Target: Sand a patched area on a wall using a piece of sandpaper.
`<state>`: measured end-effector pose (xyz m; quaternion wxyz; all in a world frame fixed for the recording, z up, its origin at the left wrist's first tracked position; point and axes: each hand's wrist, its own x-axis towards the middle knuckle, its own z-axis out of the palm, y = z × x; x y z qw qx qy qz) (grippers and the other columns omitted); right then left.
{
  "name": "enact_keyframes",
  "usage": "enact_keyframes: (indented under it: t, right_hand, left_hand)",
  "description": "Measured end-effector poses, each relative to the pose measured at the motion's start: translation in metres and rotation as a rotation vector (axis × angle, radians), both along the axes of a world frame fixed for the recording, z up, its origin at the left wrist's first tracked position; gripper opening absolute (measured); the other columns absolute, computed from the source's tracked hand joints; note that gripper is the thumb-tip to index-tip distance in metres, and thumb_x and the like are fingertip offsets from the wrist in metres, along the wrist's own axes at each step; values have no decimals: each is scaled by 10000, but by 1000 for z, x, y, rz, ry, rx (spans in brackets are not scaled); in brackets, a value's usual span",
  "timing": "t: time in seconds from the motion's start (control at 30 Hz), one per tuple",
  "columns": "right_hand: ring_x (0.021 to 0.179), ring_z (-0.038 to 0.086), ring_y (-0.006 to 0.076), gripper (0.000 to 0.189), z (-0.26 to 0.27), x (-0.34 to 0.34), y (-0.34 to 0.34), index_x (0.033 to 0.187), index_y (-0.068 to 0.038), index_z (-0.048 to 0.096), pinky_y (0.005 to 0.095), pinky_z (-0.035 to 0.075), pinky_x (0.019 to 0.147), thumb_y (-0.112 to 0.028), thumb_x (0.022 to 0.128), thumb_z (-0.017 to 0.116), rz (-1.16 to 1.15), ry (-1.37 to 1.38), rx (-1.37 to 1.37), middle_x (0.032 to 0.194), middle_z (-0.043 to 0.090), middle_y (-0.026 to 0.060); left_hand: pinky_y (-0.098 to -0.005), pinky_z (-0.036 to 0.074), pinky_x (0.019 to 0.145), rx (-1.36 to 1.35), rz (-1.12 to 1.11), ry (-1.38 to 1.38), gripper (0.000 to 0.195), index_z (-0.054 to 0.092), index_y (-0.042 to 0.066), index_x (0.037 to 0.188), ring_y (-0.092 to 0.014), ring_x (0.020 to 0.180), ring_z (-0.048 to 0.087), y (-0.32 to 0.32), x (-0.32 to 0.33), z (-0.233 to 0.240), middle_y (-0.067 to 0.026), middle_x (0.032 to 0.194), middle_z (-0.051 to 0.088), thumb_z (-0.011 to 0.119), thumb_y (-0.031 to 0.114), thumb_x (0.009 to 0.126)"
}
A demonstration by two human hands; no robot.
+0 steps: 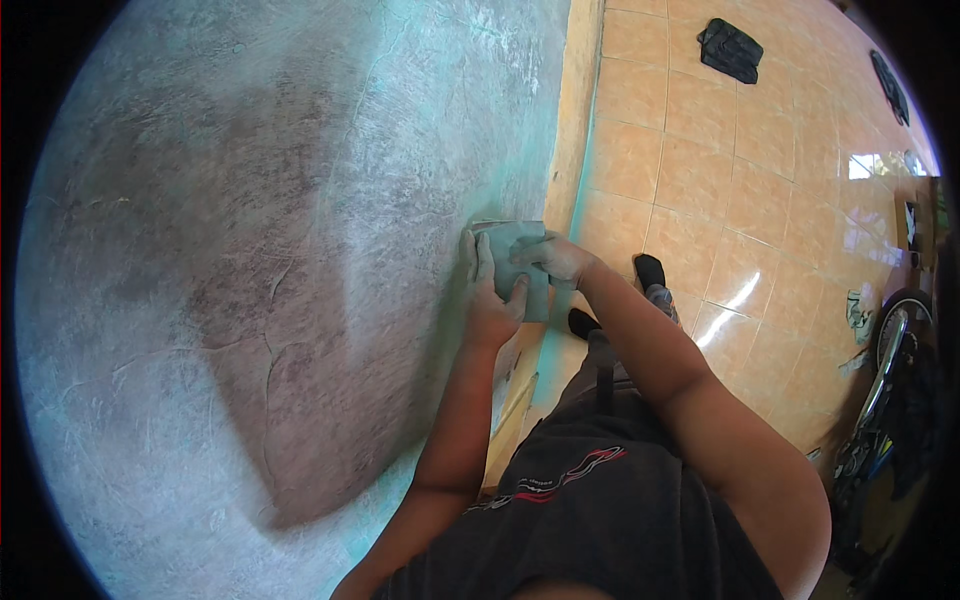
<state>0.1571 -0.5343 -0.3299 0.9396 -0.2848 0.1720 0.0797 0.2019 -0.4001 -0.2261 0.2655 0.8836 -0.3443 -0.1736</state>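
A dusty, grey-green folded sheet (535,298) that looks like sandpaper is held between both hands, just in front of the wall. My left hand (495,296) grips its left side, thumb across the near face and fingers along the left edge. On the right, my right hand (556,259) holds the upper part, its fingers bent over the face. Pale dust coats both hands. Beside them rises the plastered wall (420,172), with worn turquoise paint, bare grey patches and cracks. Whether the sheet touches the wall is hard to tell.
A yellowish skirting strip (576,97) runs along the wall's foot. Glossy orange tiles (694,180) cover the floor, where a black folded item (730,50) lies farther off. At right stands a two-wheeler with a spoked wheel (904,319), near a crumpled light item (857,315).
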Motion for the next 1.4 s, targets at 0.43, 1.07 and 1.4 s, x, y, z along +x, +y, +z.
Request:
enact_keyframes:
  t: [0.43, 1.07, 1.4]
  right_hand:
    - [1060, 584, 196, 366, 28, 0, 2, 1239, 9, 570, 341, 465, 934, -128, 903, 614, 2, 3, 22, 1190, 614, 96]
    - [1311, 461, 234, 520, 14, 36, 25, 1418, -12, 410, 324, 404, 1042, 36, 904, 474, -526, 98, -881, 1412, 490, 165]
    - [1386, 299, 438, 750, -5, 55, 70, 1472, 18, 289, 458, 291, 1131, 31, 752, 497, -557, -124, -1402, 1496, 341, 243]
  left_hand:
    - [-405, 351, 1087, 164, 99, 270, 940, 160, -42, 1494, -436, 1362, 346, -5, 4, 14, -313, 1492, 285, 726, 233, 795]
    - [-357, 219, 1155, -46, 7, 247, 895, 140, -110, 1476, -322, 1446, 230, 14, 8, 36, -291, 1539, 218, 700, 194, 848]
    - [-352, 111, 1182, -321, 44, 475, 814, 92, -123, 1478, -261, 1468, 136, 13, 15, 54, -239, 1572, 147, 620, 77, 892]
